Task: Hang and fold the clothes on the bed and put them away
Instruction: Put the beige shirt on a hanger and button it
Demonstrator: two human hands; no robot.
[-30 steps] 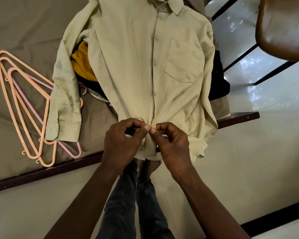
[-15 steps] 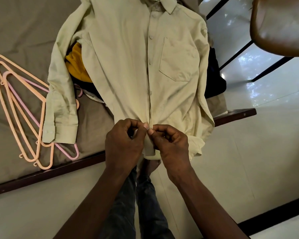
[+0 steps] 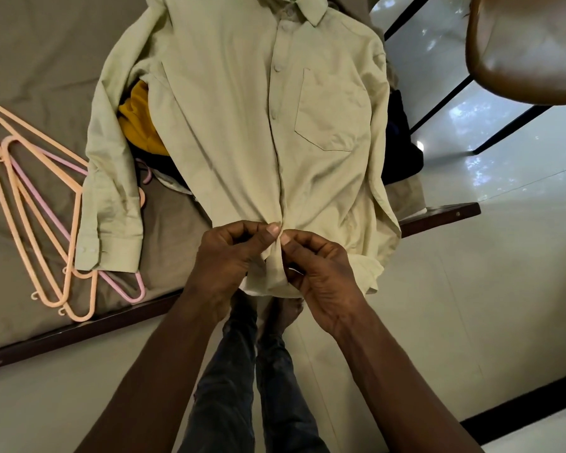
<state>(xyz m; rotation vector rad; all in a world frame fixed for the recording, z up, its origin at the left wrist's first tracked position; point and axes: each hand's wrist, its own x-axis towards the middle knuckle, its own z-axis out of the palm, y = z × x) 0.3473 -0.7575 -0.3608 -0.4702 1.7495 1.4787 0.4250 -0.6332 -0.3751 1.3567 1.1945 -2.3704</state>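
Left hand (image 3: pixel 227 266) and right hand (image 3: pixel 322 284) each pinched the shirt (image 3: pixel 226 125) low on its front opening, near the bed (image 3: pixel 46 50) edge; aligned, taut edges should ease buttoning.

the shirt (image 3: pixel 242 125) collar runs off the top edge. a yellow garment (image 3: pixel 138 119) and a dark garment (image 3: pixel 401 148) lie mostly hidden beneath it; its cuff covers part of the hangers (image 3: pixel 75 223). the left hand (image 3: pixel 224 266) and right hand (image 3: pixel 321 279) hide the spot they pinch.
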